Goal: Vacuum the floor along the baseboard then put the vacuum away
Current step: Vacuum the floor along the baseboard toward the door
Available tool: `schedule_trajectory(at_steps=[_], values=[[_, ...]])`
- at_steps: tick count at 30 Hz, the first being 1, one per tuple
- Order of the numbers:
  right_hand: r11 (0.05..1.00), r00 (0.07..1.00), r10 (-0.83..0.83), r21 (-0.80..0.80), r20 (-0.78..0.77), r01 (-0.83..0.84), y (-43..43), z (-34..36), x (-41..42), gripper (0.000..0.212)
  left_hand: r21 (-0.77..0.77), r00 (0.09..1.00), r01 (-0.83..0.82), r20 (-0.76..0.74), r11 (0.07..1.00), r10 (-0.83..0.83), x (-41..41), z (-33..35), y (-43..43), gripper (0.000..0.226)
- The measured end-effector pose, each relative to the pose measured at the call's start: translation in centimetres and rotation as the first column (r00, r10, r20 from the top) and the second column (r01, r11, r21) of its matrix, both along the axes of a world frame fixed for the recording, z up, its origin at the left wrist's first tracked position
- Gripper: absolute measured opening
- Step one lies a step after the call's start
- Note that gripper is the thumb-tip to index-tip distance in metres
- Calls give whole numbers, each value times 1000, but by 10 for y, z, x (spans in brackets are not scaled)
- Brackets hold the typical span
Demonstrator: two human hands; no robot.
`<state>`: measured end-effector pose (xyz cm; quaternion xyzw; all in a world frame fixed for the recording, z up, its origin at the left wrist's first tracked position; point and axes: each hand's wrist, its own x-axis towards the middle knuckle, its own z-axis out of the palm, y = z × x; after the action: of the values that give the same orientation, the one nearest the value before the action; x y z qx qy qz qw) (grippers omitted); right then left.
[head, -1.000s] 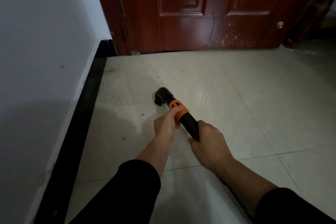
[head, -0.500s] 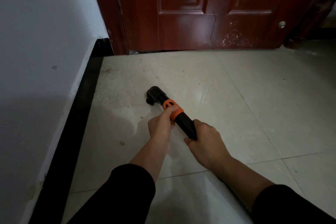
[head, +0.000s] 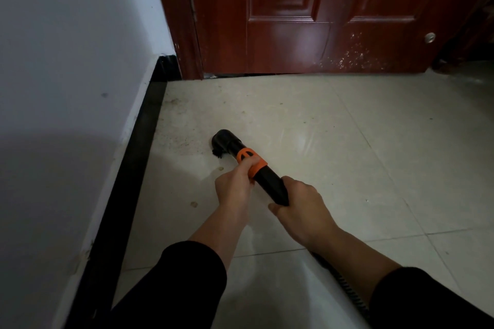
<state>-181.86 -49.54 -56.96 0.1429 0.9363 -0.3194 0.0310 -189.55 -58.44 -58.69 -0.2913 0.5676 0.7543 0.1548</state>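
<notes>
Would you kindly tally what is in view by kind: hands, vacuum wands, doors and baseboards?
Hands: 2 (left hand, right hand)
Vacuum wand: 1
Door: 1
Baseboard: 1
Total: 5

I see vacuum wand (head: 271,187) black, brush head (head: 226,140) black too. Orange collar (head: 252,163) between them, dark oval mark on top. Hose (head: 350,295) black with pale rib stripes. Baseboard (head: 128,168) black, under wall (head: 66,48) white, bluish-grey in shade. Door (head: 288,43) red-brown, pale speckles low right. Floor tiles (head: 387,155) cream, thin grey grout lines, brown specks near baseboard. My sleeves (head: 187,288) black.
</notes>
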Motion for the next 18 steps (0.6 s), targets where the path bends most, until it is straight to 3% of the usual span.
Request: schedule_trajectory(at_steps=[18], values=[[998, 998, 57, -40, -6, -57, -30, -4, -9, 22, -38, 999, -35, -13, 999, 34, -3, 2, -36, 19]])
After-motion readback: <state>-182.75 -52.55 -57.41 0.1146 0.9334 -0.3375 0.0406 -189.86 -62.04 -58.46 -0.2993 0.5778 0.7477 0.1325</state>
